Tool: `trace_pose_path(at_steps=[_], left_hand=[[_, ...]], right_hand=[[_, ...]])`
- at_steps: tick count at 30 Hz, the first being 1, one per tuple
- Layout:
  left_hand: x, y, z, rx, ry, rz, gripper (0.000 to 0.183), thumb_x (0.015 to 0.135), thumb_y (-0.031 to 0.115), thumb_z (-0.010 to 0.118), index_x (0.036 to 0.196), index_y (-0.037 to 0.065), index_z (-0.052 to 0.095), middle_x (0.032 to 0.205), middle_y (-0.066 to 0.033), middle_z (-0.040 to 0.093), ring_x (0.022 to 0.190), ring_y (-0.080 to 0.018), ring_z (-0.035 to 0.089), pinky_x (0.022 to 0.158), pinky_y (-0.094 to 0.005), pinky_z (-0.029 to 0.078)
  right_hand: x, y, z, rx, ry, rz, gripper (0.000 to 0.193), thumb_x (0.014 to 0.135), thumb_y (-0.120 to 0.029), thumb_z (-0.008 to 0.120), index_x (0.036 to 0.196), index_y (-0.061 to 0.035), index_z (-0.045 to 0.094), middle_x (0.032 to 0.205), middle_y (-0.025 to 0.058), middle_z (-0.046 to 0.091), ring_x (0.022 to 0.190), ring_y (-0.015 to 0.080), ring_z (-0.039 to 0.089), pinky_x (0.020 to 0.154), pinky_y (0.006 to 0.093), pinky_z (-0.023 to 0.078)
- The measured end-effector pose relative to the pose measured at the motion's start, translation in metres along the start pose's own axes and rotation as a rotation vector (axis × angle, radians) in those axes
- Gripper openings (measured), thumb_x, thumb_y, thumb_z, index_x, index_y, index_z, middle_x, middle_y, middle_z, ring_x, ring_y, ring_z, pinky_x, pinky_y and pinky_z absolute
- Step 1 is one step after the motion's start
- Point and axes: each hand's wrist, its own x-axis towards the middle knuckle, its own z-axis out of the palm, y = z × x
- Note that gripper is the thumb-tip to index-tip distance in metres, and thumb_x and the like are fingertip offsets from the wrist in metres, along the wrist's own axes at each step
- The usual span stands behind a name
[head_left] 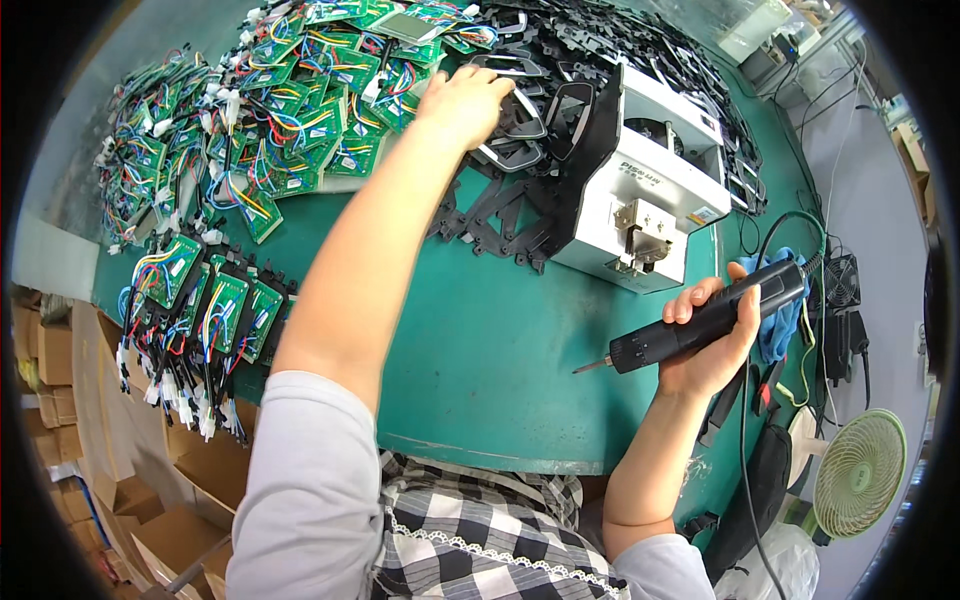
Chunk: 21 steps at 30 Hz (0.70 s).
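Observation:
My left hand reaches to the back of the bench, over the border between green circuit boards with coloured wires and a heap of black plastic frames. Its fingers are spread and bent a little, and nothing shows in them; the fingertips are partly hidden. A black electric screwdriver is in my right hand, fingers wrapped round its body. Its thin bit points left above the green bench top, touching nothing. Between and beyond my hands stands a white and black screw feeder.
Assembled boards on black brackets are stacked at the bench's left edge, wires hanging over. Flat black plastic parts lie left of the feeder. At right are a blue cloth, the screwdriver's cable and a green fan. Cardboard boxes stand lower left.

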Motion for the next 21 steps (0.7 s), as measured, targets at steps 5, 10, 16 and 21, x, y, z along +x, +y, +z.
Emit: trace_pose_path(at_steps=[5, 10, 16, 21], left_hand=[[-0.032, -0.007, -0.030, -0.029, -0.139, 0.174, 0.033, 0.088, 0.029, 0.062, 0.119, 0.018, 0.057, 0.109, -0.0058, 0.059, 0.108, -0.0267, 0.054, 0.095, -0.0423, 0.041], [-0.071, -0.002, -0.047, -0.130, -0.055, 0.141, 0.030, 0.082, 0.036, 0.068, 0.106, 0.018, 0.065, 0.089, -0.0027, 0.058, 0.095, -0.0237, 0.056, 0.083, -0.0395, 0.041], [-0.098, -0.001, -0.046, -0.381, 0.121, 0.011, 0.026, 0.077, 0.023, 0.073, 0.101, 0.014, 0.069, 0.089, -0.0039, 0.057, 0.090, -0.0223, 0.057, 0.080, -0.0370, 0.046], [-0.100, 0.001, -0.038, -0.722, 0.164, -0.179, 0.026, 0.081, 0.015, 0.071, 0.106, 0.010, 0.066, 0.095, -0.0048, 0.057, 0.086, -0.0168, 0.059, 0.075, -0.0309, 0.048]], right_hand=[[-0.001, -0.002, 0.002, 0.025, 0.002, 0.021, 0.038, 0.096, -0.038, 0.048, 0.116, -0.0054, 0.046, 0.070, 0.0083, 0.052, 0.054, 0.0173, 0.052, 0.052, 0.0337, 0.047], [-0.004, 0.002, 0.006, 0.027, -0.023, 0.026, 0.038, 0.096, -0.038, 0.049, 0.116, -0.0053, 0.046, 0.070, 0.0086, 0.052, 0.055, 0.0172, 0.053, 0.052, 0.0334, 0.047], [-0.003, 0.001, 0.005, 0.029, -0.008, 0.018, 0.037, 0.096, -0.038, 0.050, 0.114, -0.0055, 0.047, 0.070, 0.0084, 0.053, 0.056, 0.0181, 0.053, 0.055, 0.0345, 0.046], [0.001, 0.001, 0.000, 0.029, 0.016, 0.021, 0.036, 0.095, -0.037, 0.051, 0.112, -0.0056, 0.048, 0.070, 0.0088, 0.053, 0.057, 0.0185, 0.052, 0.055, 0.0352, 0.046]])
